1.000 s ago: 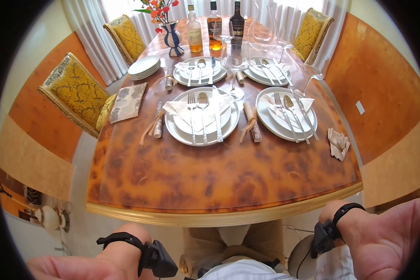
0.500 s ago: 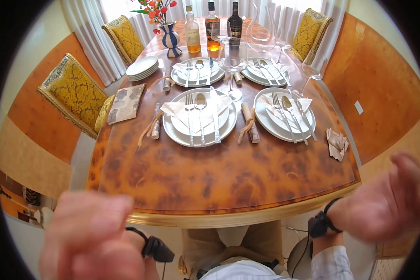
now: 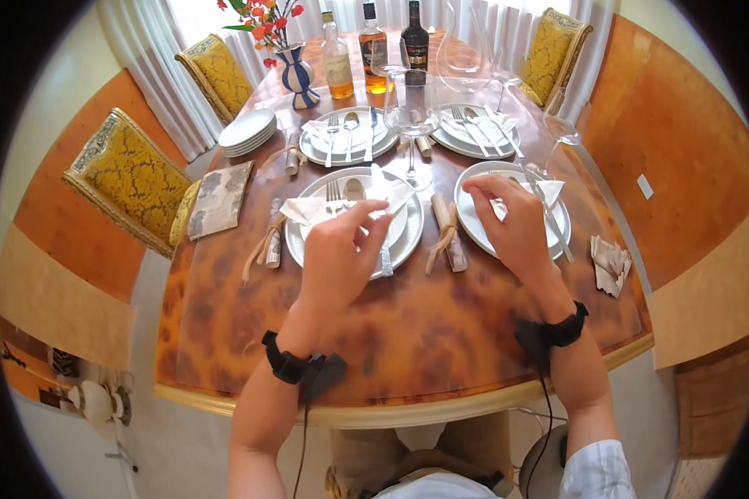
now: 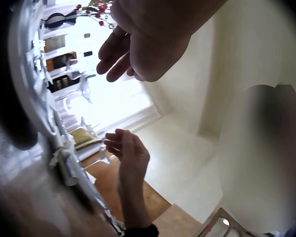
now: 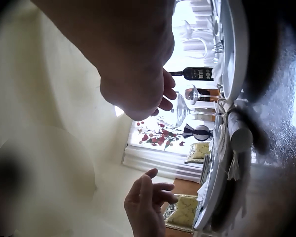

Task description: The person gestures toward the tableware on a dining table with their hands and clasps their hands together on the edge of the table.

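My left hand (image 3: 358,218) reaches over the nearest white plate (image 3: 301,245), which carries a folded napkin (image 3: 301,209), a fork (image 3: 334,191), a spoon (image 3: 354,190) and a knife (image 3: 385,259). Its fingers are stretched out just above the cutlery and grip nothing. My right hand (image 3: 491,193) hovers over the plate to the right (image 3: 473,226), fingers loosely bent, also holding nothing. In the left wrist view the left hand (image 4: 138,47) hangs relaxed beside the plate's rim. The right wrist view shows the right hand (image 5: 143,84) the same way.
The wooden table (image 3: 391,333) has two more set plates behind, a wine glass (image 3: 409,112), bottles (image 3: 336,62), a vase (image 3: 295,73), stacked plates (image 3: 245,131), rolled napkins (image 3: 448,226), a crumpled napkin (image 3: 612,264) and a patterned mat (image 3: 216,200). Yellow chairs (image 3: 129,179) stand around.
Both hands have come up from below the table's near edge and moved forward over the two front plates. The things on the table lie as before.
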{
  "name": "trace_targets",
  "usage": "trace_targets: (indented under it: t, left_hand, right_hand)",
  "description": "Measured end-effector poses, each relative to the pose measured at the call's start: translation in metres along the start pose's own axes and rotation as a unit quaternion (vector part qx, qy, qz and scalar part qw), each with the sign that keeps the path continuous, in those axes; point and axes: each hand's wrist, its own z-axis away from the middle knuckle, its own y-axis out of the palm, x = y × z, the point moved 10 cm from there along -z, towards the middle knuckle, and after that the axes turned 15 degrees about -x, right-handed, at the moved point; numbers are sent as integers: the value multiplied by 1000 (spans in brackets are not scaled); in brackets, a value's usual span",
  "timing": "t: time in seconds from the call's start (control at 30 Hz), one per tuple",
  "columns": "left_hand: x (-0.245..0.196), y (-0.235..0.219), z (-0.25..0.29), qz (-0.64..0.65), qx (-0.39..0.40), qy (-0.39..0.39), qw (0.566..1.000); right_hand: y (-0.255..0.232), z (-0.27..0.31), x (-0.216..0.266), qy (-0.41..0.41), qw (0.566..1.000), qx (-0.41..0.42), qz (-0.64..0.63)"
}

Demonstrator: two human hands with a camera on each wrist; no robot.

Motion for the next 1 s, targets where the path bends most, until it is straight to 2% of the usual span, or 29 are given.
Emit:
trace_targets:
  t: [0.27, 0.5, 0.67, 0.7, 0.73, 0.77, 0.8, 0.83, 0.87, 0.9, 0.93, 0.97, 1.0]
  left_hand:
    - [1, -12, 6, -20, 13, -37, 999]
    - [-3, -12, 8, 9, 9, -10, 1000]
    - [-5, -13, 8, 2, 18, -19, 1000]
    - [-4, -11, 9, -2, 31, -35, 999]
    - [-9, -9, 11, -2, 31, -35, 999]
    - [-3, 5, 21, 119, 66, -145, 980]
    - [0, 19, 35, 237, 97, -250, 934]
    - [-6, 22, 41, 236, 95, -249, 934]
    - [-21, 39, 57, 319, 166, -262, 896]
    - [-35, 50, 75, 397, 235, -272, 845]
    - [-29, 51, 91, 396, 236, -273, 844]
    - [-33, 41, 99, 369, 204, -125, 898]
    - [-37, 30, 106, 333, 166, 28, 928]
  right_hand:
    - [11, 8, 8, 10, 999, 46, -10]
    - [11, 9, 2, 26, 998, 51, -7]
    - [13, 10, -2, 21, 995, 93, 34]
    - [14, 9, 4, 21, 995, 93, 34]
    - [5, 4, 24, -33, 999, 32, 22]
    - [-5, 2, 46, -88, 996, -29, 10]
    - [-5, 4, 58, -89, 996, -29, 9]
    - [-8, 10, 81, -130, 990, -37, -36]
    - [-11, 19, 103, -169, 981, -45, -81]
    - [0, 34, 124, -208, 973, -2, -101]
    - [10, 50, 143, -245, 961, 40, -120]
    - [11, 56, 146, -243, 962, 39, -119]
    - [20, 63, 144, -228, 963, 72, -124]
